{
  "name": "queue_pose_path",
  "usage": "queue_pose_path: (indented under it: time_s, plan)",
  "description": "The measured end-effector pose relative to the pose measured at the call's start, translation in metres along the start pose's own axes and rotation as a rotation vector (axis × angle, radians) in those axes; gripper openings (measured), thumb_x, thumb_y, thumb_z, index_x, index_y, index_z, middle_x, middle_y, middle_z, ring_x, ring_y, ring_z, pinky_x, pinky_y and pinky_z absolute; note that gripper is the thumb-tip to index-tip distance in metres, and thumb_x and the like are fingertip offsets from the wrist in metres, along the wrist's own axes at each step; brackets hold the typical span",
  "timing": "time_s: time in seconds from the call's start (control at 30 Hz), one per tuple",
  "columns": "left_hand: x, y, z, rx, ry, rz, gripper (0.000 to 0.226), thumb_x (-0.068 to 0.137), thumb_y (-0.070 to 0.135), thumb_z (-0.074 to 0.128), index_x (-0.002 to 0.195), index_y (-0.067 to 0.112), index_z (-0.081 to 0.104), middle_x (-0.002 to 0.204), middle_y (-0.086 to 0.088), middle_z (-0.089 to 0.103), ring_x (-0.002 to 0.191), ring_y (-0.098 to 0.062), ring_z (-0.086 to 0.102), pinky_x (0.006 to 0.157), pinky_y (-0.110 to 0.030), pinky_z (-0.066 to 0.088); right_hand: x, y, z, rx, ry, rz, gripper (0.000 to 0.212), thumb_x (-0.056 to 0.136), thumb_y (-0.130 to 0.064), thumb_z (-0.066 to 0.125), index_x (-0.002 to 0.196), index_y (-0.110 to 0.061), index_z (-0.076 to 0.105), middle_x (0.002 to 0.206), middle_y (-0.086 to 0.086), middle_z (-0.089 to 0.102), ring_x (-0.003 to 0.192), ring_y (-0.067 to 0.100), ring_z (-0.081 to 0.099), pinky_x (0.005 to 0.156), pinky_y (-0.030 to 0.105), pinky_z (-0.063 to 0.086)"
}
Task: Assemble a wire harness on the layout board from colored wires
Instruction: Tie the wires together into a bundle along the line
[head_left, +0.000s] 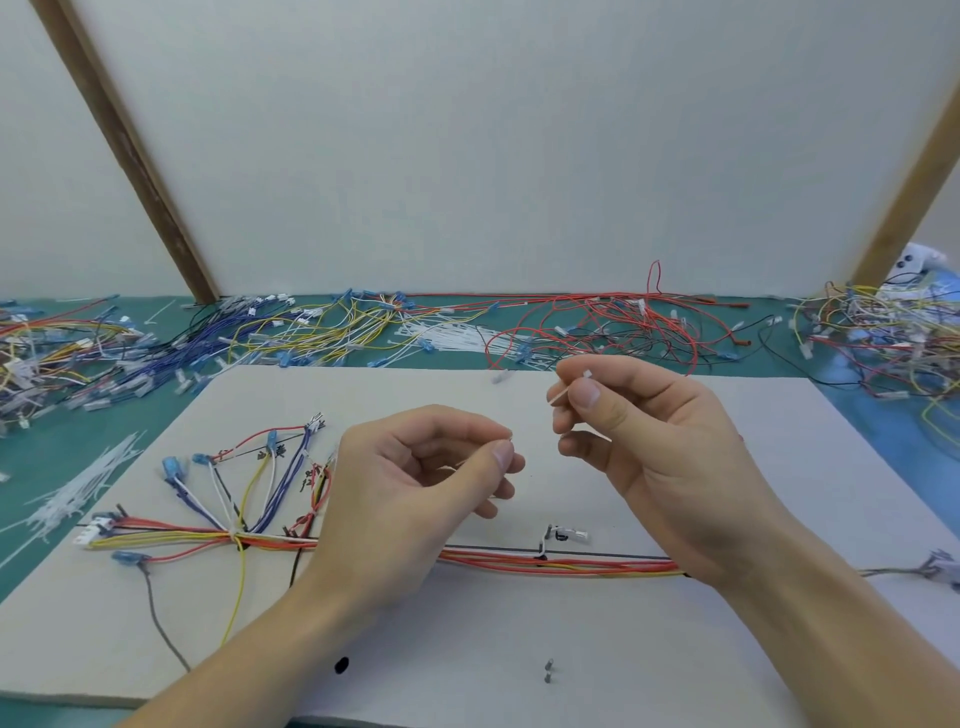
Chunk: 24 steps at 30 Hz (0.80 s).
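I see the right hand (649, 436) pinch a white tie (566, 391) by its head | left hand (415, 483) pinches its thin tail above the board (727, 649) | light, bendy, slippery: I'd hold near the ends | wire bundle (519, 564) lies below.

Teal-green tabletop (62, 457) under everything. Plain white back panel (493, 156) stands upright behind it. Two slanted brown wooden struts, one left (124, 145), one right (914, 182), lean against the panel. White plastic device (917, 258) with dark round spots, far right, partly hidden behind the right strut.
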<state>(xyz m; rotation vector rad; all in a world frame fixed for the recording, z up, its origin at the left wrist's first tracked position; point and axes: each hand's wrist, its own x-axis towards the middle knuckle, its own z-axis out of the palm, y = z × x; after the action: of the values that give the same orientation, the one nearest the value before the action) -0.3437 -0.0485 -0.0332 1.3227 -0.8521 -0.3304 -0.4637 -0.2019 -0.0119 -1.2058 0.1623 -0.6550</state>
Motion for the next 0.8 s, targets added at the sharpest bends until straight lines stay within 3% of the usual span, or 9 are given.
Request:
queue_pose_path:
  time_s: [0.3, 0.5, 0.8]
  plan:
    - [-0.0005, 0.0041, -0.0014, 0.036, 0.018, 0.082, 0.008, 0.083, 0.013, 0.079, 0.087, 0.02, 0.079, 0.076, -0.008, 0.077, 0.06, -0.024, 0.072, 0.056, -0.028, 0.058, -0.0012, -0.0009, 0.003, 0.047, -0.046, 0.003, 0.02, 0.087, -0.012, 0.065, 0.101, -0.012, 0.081, 0.089, 0.007, 0.072, 0.073, 0.016, 0.063, 0.067, 0.026, 0.054]
    - [-0.0043, 0.0047, 0.0, 0.037, -0.011, 0.091, 0.011, 0.08, 0.027, 0.079, 0.088, 0.021, 0.079, 0.074, -0.008, 0.075, 0.06, -0.021, 0.069, 0.056, -0.027, 0.057, -0.0016, -0.0017, 0.0048, 0.063, -0.056, 0.015, 0.019, 0.081, -0.022, 0.073, 0.096, -0.014, 0.081, 0.088, 0.006, 0.071, 0.073, 0.015, 0.062, 0.067, 0.026, 0.054]
    - [-0.006, 0.0068, 0.0022, 0.104, -0.018, 0.163, 0.01, 0.08, 0.031, 0.078, 0.084, 0.021, 0.078, 0.069, -0.004, 0.073, 0.058, -0.018, 0.064, 0.054, -0.031, 0.053, -0.0035, -0.0042, 0.007, 0.077, -0.069, 0.018, 0.019, 0.08, -0.023, 0.073, 0.095, -0.014, 0.08, 0.086, 0.006, 0.07, 0.071, 0.015, 0.061, 0.067, 0.027, 0.054]
